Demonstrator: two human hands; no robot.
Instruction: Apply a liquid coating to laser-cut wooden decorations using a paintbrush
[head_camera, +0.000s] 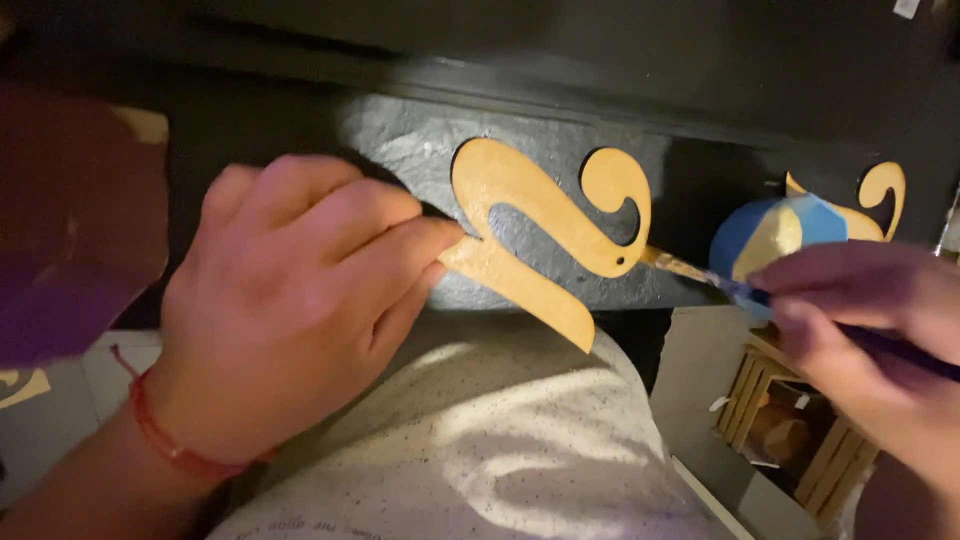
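Showing one moment at a dark work surface, ordered from largest element to smallest.

Dark board (420, 150): black, rough-textured, set across the upper view; lit only around the middle.
Speckled cloth (480, 440): pale fabric over what seems to be the person's knee, just below the board.
Left hand (290, 300): fingers drawn together and pinched on the lower left tip of the curled cutout, steadying it against the board; a red cord bracelet (160, 440) circles the wrist.
Right hand (860, 320): fingers closed around the handle of the paintbrush, at the right edge of the view.
Curled cutout (540, 215): flat scroll-shaped piece lying on the board between the two hands; its visible face is an even golden yellow.
Blue and yellow shape (770, 235): faceted, rounded object just above the right hand; its nature is unclear.
Second scroll (880, 195): smaller golden curl on the board at far right, partly hidden.
Wooden crate (790, 420): slatted, below the right hand.
Paintbrush (690, 270): slim, its bristle tip touching the cutout's right edge near the small curl.
Progress, as judged: the face looks fully coated; the brush at the rim suggests edges are what remains. Coverage under the left fingers cannot be told.
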